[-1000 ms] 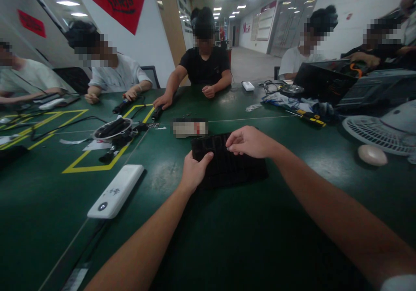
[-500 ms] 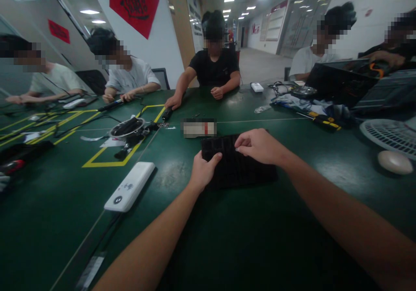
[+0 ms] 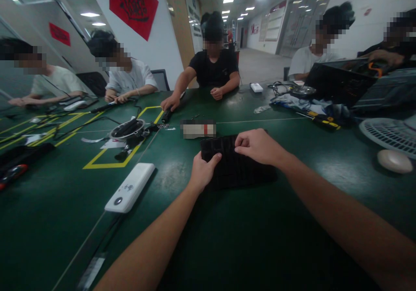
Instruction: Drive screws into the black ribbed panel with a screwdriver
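Note:
A flat black case (image 3: 242,171) with raised, pocket-like sections lies on the green table in front of me. Its exact kind is hard to make out in the dark. My left hand (image 3: 205,167) grips its left edge, thumb on top and the other fingers hidden beneath. Over the case's upper part, my right hand (image 3: 255,145) is closed, thumb and fingertips pinched together at the surface. Whatever sits in that pinch, if anything, is too small to see. Just beyond the case is a blurred-out pale box (image 3: 198,129) with a red stripe.
A white power bank (image 3: 130,187) with a cable lies to my left. Further off are a metal ring device (image 3: 127,129) and yellow tape outlines. At right stand a fan (image 3: 390,135) and a computer mouse (image 3: 394,161). Several people sit around the table, one holding a black object (image 3: 166,116).
My hands and the black case hold nearly the same pose. Across the table, a person's hand with the black object has shifted slightly left. The view has moved a little.

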Tool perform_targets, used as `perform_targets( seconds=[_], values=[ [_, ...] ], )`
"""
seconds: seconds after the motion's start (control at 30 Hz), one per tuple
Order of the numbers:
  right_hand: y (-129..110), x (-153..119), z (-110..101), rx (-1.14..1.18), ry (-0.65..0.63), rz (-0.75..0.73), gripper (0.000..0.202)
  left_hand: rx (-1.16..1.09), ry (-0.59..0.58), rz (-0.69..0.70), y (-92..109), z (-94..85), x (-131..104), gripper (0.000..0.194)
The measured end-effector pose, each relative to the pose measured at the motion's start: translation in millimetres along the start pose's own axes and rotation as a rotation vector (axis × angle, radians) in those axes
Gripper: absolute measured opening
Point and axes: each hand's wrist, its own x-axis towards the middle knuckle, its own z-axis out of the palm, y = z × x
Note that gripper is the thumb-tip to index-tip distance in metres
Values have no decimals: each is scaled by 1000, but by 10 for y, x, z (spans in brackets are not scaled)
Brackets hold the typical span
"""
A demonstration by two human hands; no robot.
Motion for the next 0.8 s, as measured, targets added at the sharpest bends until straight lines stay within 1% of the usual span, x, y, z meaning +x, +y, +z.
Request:
perform_targets(
  seconds=[0.1, 0.2, 0.3, 0.37, 0.43, 0.47, 0.53, 0.6, 0.63, 0.73, 0.8],
  values=[
    [-34, -14, -9, -53, 7, -13, 8, 21, 11, 7, 0, -1, 1, 41],
    [-76, -44, -103, -45, 15, -28, 8, 44, 28, -4, 16, 6, 3, 40],
    [-35, -58, -329, 44, 60, -6, 3, 36, 28, -8, 45, 11, 7, 42],
    [95, -43, -523, 103, 126, 14, 5, 37, 41, -13, 61, 10, 15, 46],
    [330, -19, -706, 188, 184, 38, 11, 33, 60, -31, 68, 8, 30, 49],
    [486, -12, -780, 230, 183, 63, 14, 30, 62, -45, 70, 8, 39, 49],
    [853, -27, -882, 251, 165, 184, 18, 25, 80, -68, 74, 9, 56, 47],
    [1254, -89, -916, 105, 209, 393, 24, 14, 90, -95, 87, 10, 67, 43],
    [1451, -136, -914, 43, 250, 458, 29, 6, 86, -115, 96, 8, 69, 42],
    [1967, -297, -886, -123, 388, 596, 50, 33, 112, -148, 115, -5, 76, 40],
    [2220, -376, -887, -218, 475, 669, 62, 39, 114, -159, 112, -19, 87, 40]
  ],
)
